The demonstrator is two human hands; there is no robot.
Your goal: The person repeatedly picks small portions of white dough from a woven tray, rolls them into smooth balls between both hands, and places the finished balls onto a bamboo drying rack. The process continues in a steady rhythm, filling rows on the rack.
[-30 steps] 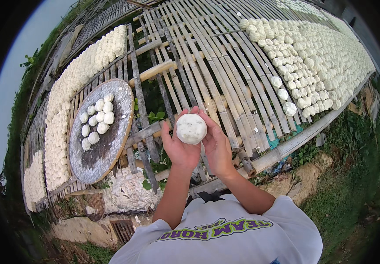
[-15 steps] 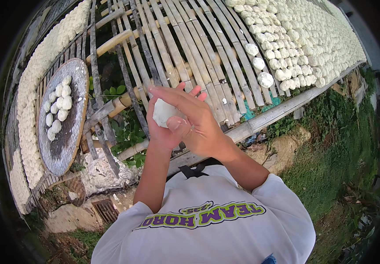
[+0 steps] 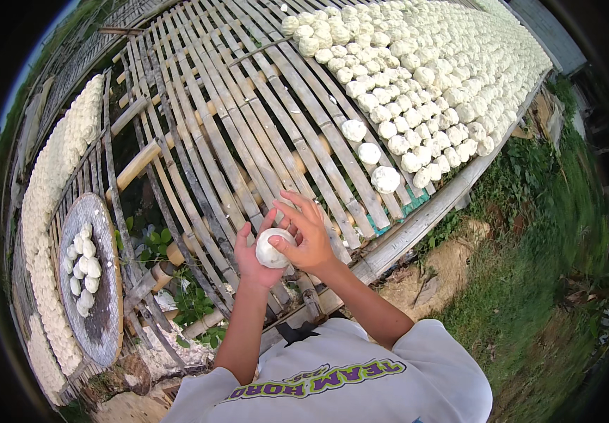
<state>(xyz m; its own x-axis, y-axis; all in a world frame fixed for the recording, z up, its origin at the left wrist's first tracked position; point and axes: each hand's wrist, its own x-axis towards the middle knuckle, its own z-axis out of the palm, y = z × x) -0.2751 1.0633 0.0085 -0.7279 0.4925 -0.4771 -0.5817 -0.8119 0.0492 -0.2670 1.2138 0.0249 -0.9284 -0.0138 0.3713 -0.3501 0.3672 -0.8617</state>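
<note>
Near bamboo slats, the right hand partly hides an apparently round ball.

Hands cupped close together, fingers curved, forearms outstretched

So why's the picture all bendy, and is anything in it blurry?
Head view, edges: the wide fisheye lens bows the long bamboo pole and leaves the corners black; head view, right side: the grass looks smeared; head view, middle: the white ball in the hands is fairly clear.
</note>
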